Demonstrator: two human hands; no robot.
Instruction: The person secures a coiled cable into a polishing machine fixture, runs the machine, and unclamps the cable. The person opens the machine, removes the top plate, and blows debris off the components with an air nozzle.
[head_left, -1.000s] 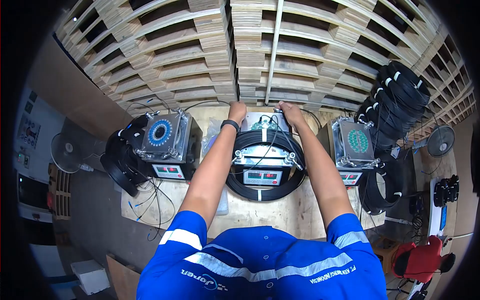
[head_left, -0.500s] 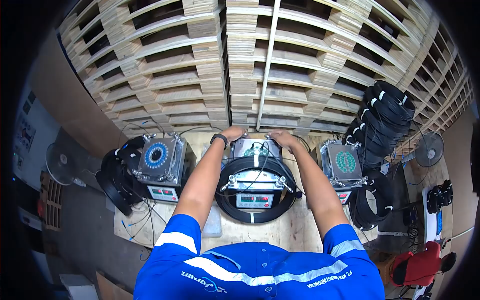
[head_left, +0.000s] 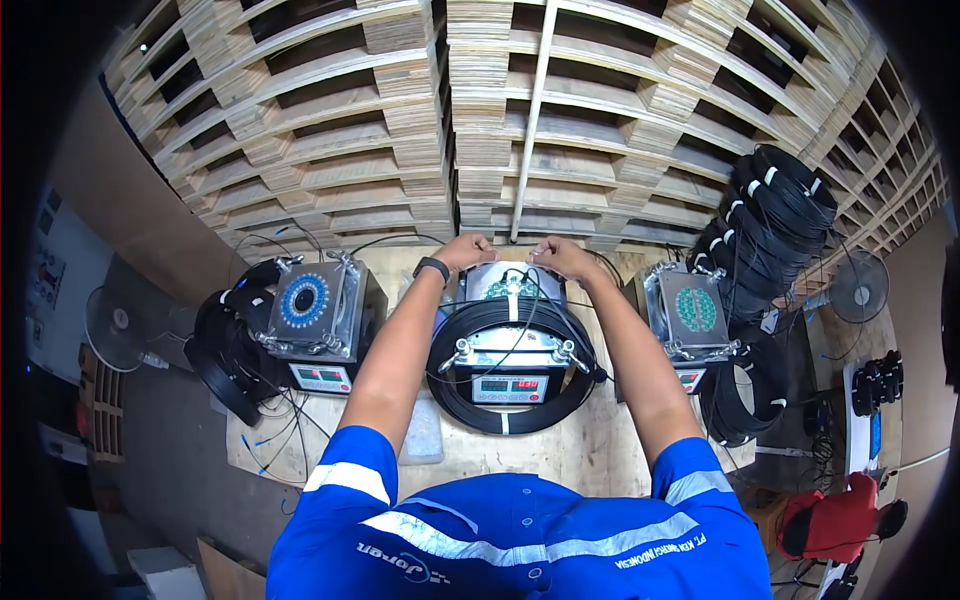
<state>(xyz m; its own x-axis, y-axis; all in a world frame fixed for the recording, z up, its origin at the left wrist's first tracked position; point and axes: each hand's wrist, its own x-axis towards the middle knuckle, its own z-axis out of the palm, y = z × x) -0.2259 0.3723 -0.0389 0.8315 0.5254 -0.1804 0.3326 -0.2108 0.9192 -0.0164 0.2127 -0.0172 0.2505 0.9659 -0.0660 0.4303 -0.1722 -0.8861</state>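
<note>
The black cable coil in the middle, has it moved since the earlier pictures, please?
No, the coil has not visibly moved: it still encircles the display panel in the same position; only the camera view has shifted.

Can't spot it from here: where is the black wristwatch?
In the head view, the black wristwatch is on the person's left-of-picture wrist, just below the left hand, left of the middle machine.

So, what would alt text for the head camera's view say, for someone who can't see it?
A person's left hand and right hand are at the far edge of the middle machine, whose lit display shows through a coil of black cable. The left machine and right machine flank it on a wooden table, before stacked wooden pallets.
</note>
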